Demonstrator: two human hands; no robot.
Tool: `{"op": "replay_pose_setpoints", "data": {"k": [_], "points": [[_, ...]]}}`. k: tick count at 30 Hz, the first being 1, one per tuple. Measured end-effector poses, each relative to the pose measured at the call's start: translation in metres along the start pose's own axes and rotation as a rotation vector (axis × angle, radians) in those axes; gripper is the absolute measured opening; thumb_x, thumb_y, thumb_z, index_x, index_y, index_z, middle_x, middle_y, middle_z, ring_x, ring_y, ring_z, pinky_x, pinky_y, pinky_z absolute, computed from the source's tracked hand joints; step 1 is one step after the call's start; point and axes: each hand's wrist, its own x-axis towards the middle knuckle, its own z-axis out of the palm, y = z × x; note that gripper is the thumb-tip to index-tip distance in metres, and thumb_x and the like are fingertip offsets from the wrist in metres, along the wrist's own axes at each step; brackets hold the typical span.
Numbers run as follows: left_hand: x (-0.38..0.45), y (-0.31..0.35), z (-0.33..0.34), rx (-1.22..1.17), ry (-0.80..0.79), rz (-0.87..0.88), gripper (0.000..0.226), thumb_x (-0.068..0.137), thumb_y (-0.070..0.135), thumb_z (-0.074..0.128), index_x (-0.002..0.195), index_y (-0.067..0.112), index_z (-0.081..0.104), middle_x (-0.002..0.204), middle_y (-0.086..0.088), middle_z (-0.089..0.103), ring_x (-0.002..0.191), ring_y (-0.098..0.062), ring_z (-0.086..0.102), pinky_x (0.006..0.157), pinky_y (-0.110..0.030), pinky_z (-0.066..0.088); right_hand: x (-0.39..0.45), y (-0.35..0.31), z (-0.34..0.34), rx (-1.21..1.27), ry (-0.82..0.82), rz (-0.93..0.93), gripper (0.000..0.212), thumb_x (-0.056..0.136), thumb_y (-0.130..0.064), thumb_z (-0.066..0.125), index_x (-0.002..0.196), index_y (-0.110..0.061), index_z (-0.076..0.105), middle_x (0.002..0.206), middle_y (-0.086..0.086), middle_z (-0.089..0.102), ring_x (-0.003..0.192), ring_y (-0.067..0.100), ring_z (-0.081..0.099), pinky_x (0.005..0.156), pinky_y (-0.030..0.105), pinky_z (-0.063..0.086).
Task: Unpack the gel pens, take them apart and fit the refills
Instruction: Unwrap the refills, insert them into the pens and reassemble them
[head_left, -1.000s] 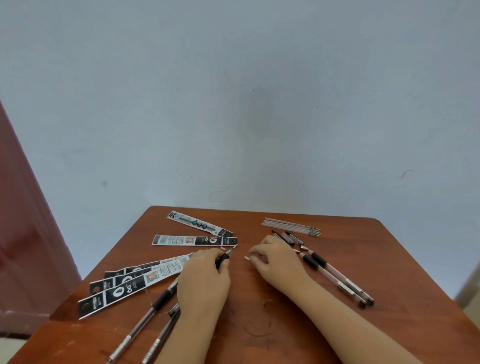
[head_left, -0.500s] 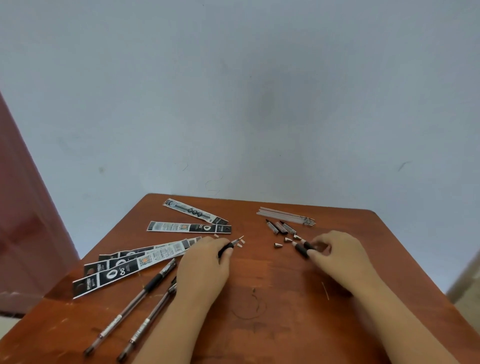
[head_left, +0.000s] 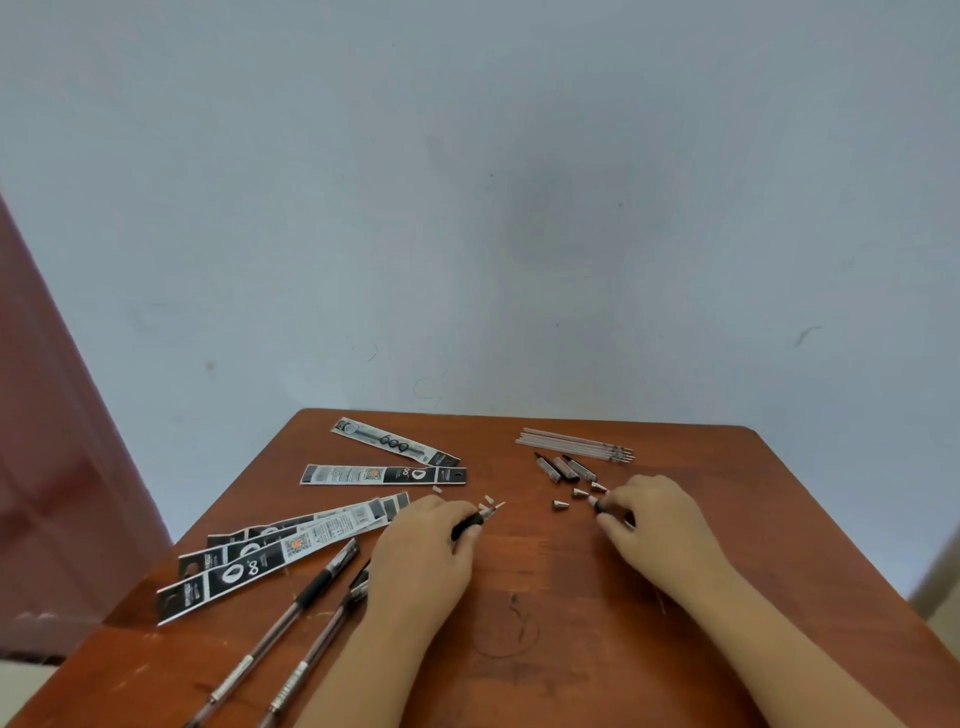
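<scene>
My left hand (head_left: 422, 551) lies on the brown table (head_left: 519, 649) and grips a gel pen (head_left: 472, 522) by its black grip, tip pointing up and right. My right hand (head_left: 655, 525) pinches the black grip end of another pen (head_left: 598, 504). Between the hands lie small metal tip cones (head_left: 561, 504). Behind them lie three pen caps (head_left: 563, 467) and a bundle of clear refills (head_left: 574, 446). Two whole pens (head_left: 306, 597) lie at the lower left, partly under my left forearm.
Several black-and-white pen wrappers (head_left: 291, 545) fan out on the left half of the table, with two more wrappers (head_left: 387, 474) farther back. Small white tip covers (head_left: 487, 501) lie by the left pen's tip. A blue-grey wall stands just behind the table.
My right hand moved from beside the left hand to the right and took hold of a pen there. The metal tip cones came into view. The left hand stayed put.
</scene>
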Motion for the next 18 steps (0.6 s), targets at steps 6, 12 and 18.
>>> {"op": "replay_pose_setpoints", "data": {"k": [6,12,18], "points": [[0.000,0.000,0.001,-0.008,-0.022,0.044,0.029,0.092,0.029,0.046,0.119,0.028,0.055,0.109,0.008,0.057,0.102,-0.006,0.049,0.081,-0.014,0.033,0.021,-0.022,0.014,-0.144,-0.064,-0.102,0.034,0.093,-0.034,0.036,0.122,-0.022,0.051,0.120,0.003,0.051,0.113,0.020,0.042,0.091,0.030,0.036],[-0.001,0.000,0.001,-0.017,-0.047,0.070,0.030,0.091,0.030,0.046,0.120,0.028,0.054,0.111,0.007,0.056,0.104,-0.008,0.047,0.084,-0.016,0.033,0.022,-0.029,0.017,-0.077,-0.062,-0.169,0.032,0.092,-0.032,0.041,0.118,-0.021,0.056,0.117,0.002,0.052,0.109,0.018,0.044,0.089,0.026,0.036],[-0.001,0.003,0.004,-0.046,-0.098,0.152,0.025,0.089,0.027,0.051,0.112,0.027,0.061,0.107,0.005,0.059,0.103,-0.011,0.049,0.082,-0.018,0.034,-0.001,-0.028,-0.001,0.312,-0.007,-0.223,0.018,0.082,-0.023,0.061,0.096,-0.014,0.068,0.088,-0.005,0.066,0.066,-0.005,0.048,0.063,0.005,0.033]]}}
